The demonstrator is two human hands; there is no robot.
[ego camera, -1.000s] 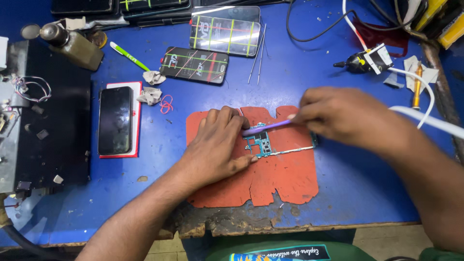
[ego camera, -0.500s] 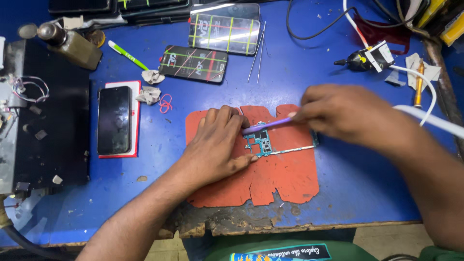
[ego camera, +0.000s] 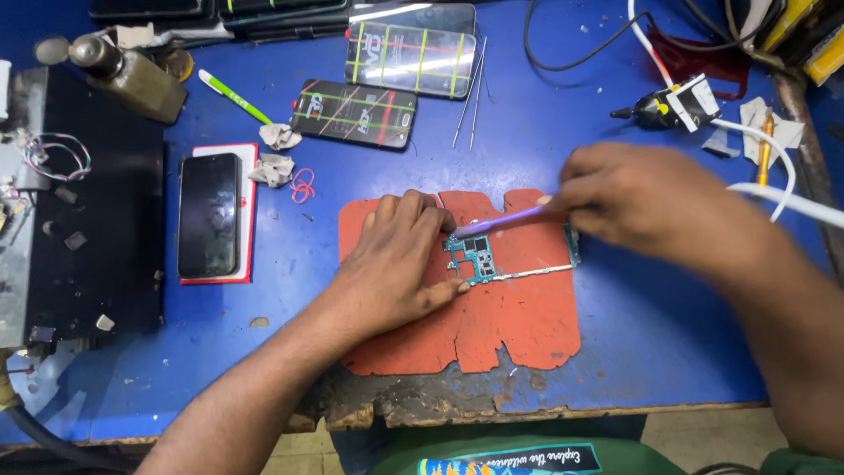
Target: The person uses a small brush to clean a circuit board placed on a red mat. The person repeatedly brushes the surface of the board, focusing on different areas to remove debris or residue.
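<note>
Worn blue-painted workbench (ego camera: 615,352), front edge chipped. Landmark: ragged orange heat mat (ego camera: 519,325) at centre. Far left of mat, brass-capped metal bottle (ego camera: 123,75), contents not visible; nearer, black phone (ego camera: 208,214) on a red-edged white card. On the mat, teal circuit board (ego camera: 479,257). Left hand (ego camera: 396,264) lies flat, fingers pinning the board. Right hand (ego camera: 651,202) pinches a thin purple tool (ego camera: 501,220), tip at the board.

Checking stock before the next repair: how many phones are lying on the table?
3 in clear view: a black phone at the left, a taped phone above the orange mat, and a larger taped phone behind it. More may lie cropped along the top edge.
</note>
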